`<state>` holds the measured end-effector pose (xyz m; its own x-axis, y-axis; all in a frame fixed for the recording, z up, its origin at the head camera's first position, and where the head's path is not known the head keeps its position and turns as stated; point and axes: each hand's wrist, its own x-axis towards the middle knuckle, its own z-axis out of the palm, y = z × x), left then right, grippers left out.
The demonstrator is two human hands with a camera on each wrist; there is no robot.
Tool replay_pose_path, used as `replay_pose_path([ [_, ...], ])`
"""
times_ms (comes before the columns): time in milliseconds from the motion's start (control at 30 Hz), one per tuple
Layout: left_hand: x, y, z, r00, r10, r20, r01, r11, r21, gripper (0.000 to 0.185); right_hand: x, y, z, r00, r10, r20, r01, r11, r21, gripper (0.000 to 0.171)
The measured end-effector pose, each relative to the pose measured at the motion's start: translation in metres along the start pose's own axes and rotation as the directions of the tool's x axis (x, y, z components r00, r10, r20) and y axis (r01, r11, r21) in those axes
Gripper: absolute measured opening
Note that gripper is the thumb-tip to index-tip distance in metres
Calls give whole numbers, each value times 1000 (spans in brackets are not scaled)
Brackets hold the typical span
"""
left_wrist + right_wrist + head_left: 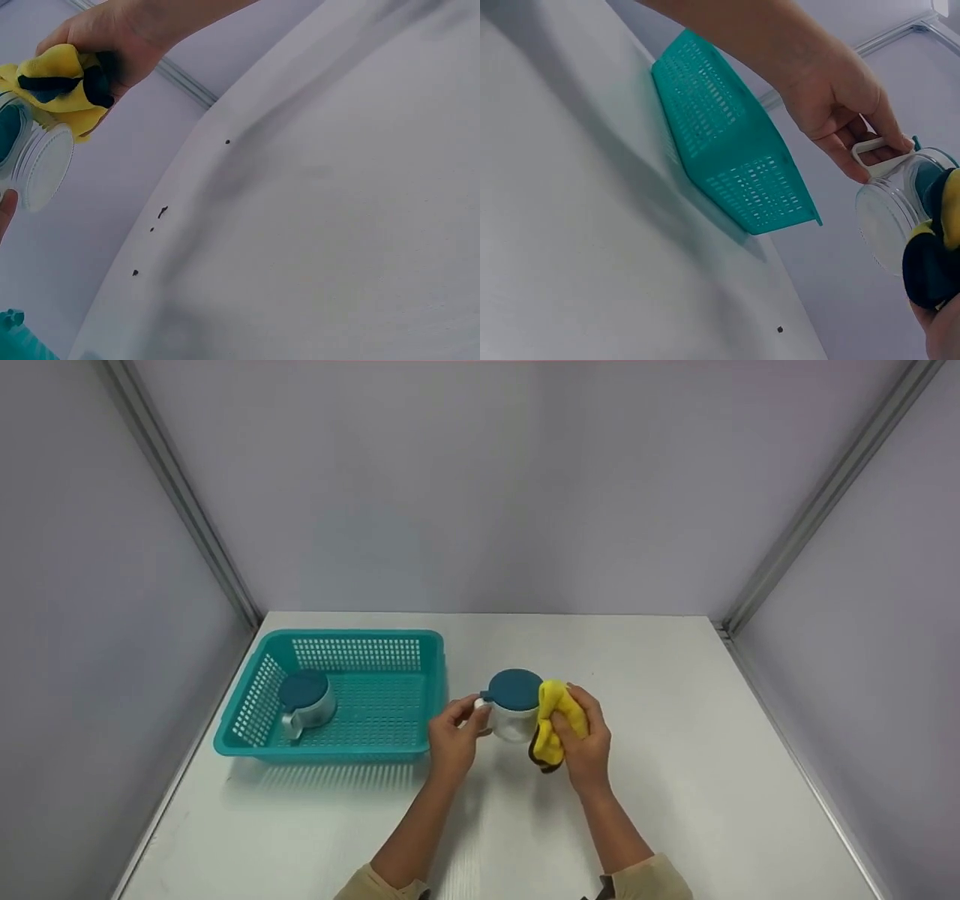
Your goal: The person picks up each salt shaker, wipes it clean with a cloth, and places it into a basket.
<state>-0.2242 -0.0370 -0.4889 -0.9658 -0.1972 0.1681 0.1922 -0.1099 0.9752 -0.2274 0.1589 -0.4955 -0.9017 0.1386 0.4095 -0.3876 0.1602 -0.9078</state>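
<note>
A clear jar (514,726) with a dark blue lid and a white side handle is held up over the white table. My left hand (454,737) grips its handle (870,152), fingers curled around it, as the right wrist view shows. Against the jar's right side, my right hand (586,741) holds a bunched yellow cloth (559,720) with dark edging. The cloth touches the jar's wall near the lid. In the left wrist view the jar's round base (49,166) faces the camera, and the left hand is mostly cut off there.
A teal plastic basket (360,753) with perforated sides stands on the table (712,780) to the left. Inside it, at its left end, sits a similar lidded jar (309,706) with a handle. Grey panels (480,495) enclose the table at the back and both sides.
</note>
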Motion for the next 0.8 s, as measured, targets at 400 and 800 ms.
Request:
replay_pose_path([
  [400,14,-36,1,998,27,-63,-28,1000,-11,22,-17,7,7,993,-102,51,105,993,-63,38],
  [800,15,-37,-2,997,23,-80,-23,1000,-4,25,-26,19,12,990,-120,68,130,977,-170,37],
])
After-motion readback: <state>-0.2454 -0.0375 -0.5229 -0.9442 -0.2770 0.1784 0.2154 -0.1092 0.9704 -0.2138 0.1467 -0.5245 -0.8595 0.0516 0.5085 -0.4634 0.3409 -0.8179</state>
